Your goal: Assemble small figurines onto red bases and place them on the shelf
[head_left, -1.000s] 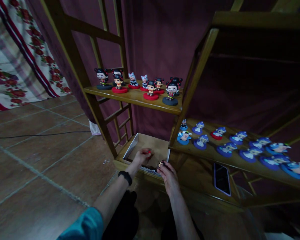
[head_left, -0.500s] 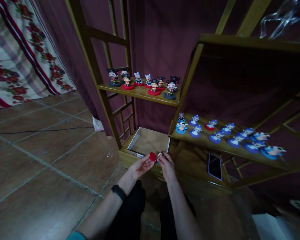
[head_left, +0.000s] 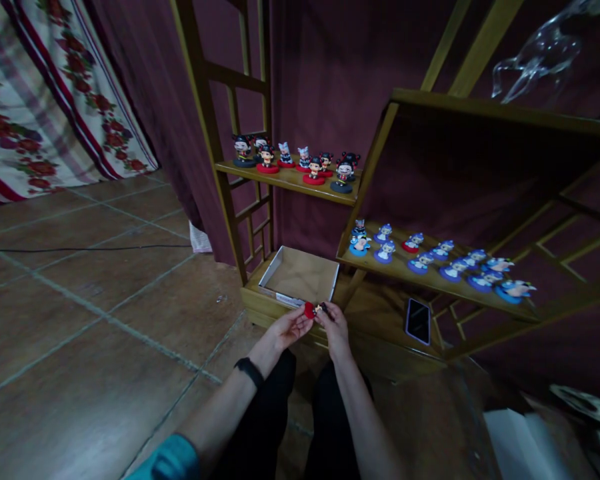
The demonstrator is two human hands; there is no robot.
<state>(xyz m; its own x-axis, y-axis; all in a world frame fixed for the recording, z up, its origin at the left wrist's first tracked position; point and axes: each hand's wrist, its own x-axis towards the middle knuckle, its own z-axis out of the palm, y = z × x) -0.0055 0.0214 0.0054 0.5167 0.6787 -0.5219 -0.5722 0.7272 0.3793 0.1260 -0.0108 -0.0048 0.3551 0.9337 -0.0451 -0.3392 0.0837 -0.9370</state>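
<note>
Clock positions are taken from the paired hands, with 12 o'clock straight ahead. The left hand point(head_left: 287, 328) pinches a red disc point(head_left: 309, 311) at its edge. The right hand point(head_left: 335, 327) pinches a small dark-haired figurine point(head_left: 319, 309) between thumb and fingers, directly at the disc's 3 o'clock side; whether the two parts are joined cannot be told. A shallow open box point(head_left: 305, 267) sits just beyond the hands, between 11 and 12 o'clock. Farther out at 12 o'clock, an upper shelf point(head_left: 287, 185) carries seated figurines on red or dark bases. A lower shelf point(head_left: 403, 270) at 2 o'clock carries two rows of figurines, mostly on purple or blue bases. A phone point(head_left: 419, 321) lies at 3 o'clock.
</note>
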